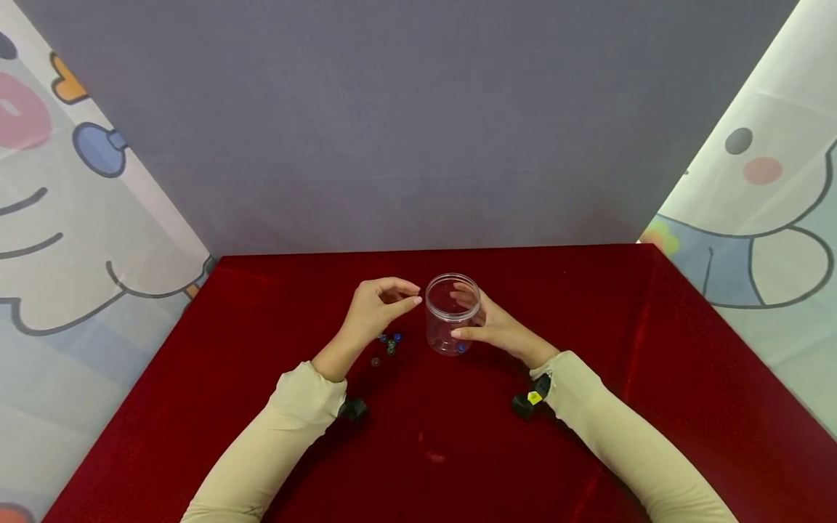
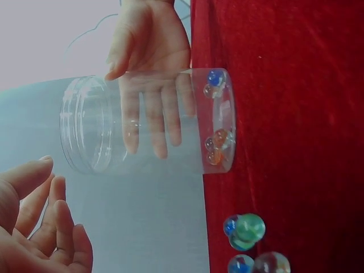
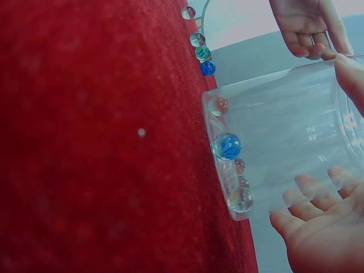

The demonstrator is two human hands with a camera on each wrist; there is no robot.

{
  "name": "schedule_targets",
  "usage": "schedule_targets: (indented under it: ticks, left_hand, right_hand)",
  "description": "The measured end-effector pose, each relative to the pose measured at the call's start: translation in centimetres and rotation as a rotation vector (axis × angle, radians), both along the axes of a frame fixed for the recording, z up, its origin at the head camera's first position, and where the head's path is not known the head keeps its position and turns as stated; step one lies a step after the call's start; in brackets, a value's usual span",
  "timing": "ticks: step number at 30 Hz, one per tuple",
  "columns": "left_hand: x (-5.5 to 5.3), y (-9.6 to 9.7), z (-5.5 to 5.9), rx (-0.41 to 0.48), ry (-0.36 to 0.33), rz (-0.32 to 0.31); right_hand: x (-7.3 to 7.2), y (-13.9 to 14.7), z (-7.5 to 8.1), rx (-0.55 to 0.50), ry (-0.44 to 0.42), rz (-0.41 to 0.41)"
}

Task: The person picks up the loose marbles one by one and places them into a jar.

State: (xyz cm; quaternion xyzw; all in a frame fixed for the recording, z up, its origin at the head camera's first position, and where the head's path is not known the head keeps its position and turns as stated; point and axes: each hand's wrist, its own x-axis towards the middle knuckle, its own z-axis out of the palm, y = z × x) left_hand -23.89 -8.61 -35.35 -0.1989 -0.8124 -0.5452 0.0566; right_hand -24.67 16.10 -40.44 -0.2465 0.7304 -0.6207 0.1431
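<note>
A clear plastic jar (image 1: pixel 439 328) without a lid stands upright on the red cloth, several glass marbles at its bottom. Among them a blue swirled marble (image 3: pixel 228 146) shows beside an orange-tinted one (image 2: pixel 220 136). My right hand (image 1: pixel 500 330) holds the jar from its right side, thumb in front and fingers behind. Just left of the rim hovers my left hand (image 1: pixel 371 309), its thumb and forefinger close together with nothing visible between them. Below that hand, a green marble (image 2: pixel 250 228) lies on the cloth in a small group with blue and clear ones.
Red velvet cloth (image 1: pixel 418 450) covers the table. A clear marble (image 1: pixel 375 361) lies slightly apart, nearer the front. Behind the table rises a grey wall (image 1: pixel 418 145), with cartoon-printed curtains (image 1: pixel 739 196) at both sides.
</note>
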Motion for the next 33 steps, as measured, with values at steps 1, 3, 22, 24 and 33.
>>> schedule_targets:
  ticks: [1, 3, 22, 24, 33]
  left_hand:
    - [0.0, -0.1, 0.0, -0.003, -0.003, 0.003]
    - [0.0, -0.4, -0.1, -0.007, -0.009, 0.007]
    - [0.9, -2.3, -0.1, -0.075, -0.067, 0.039]
    - [1.5, -2.3, 0.7, -0.084, -0.069, 0.040]
    - [2.5, -3.0, 1.5, -0.087, -0.068, 0.035]
  right_hand:
    - [0.0, 0.0, 0.0, 0.002, 0.000, -0.001]
    - [0.0, 0.0, 0.0, 0.007, 0.003, -0.004]
    - [0.0, 0.0, 0.0, 0.000, 0.011, -0.004]
    - [0.0, 0.0, 0.0, -0.001, 0.016, -0.001]
    - [0.0, 0.1, 0.0, 0.004, 0.011, -0.004]
